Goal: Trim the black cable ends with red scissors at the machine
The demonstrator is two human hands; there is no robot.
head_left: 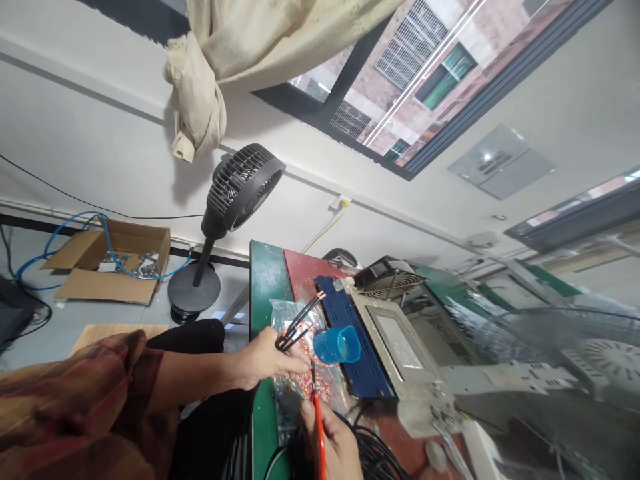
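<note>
Right hand [333, 437], lowest in frame: grip closed on a red-handled tool [318, 427], long axis running up toward the bag; tip sits at the bag's coloured contents.

Left hand [267, 360], just above: grip pinched shut on a bundle of thin black wires [299, 325]. The wires' long axis slants up and right away from the fingers, bare copper ends free over the bag. The tool tip lies just below the left fingers, so the right hand is nearer the wire roots, not the stripped ends.

Under both: clear plastic bag [290, 393] of small multicoloured parts on the green table [267, 280].

Just right of the left fingertips: blue cup [339, 345], on its side, mouth facing right, close to the wire path.

Beyond: blue tray [350, 333], grey machine [400, 340], black cable coil [375, 453] at the right hand. Far: black floor fan [240, 193], cardboard box [113, 263].
</note>
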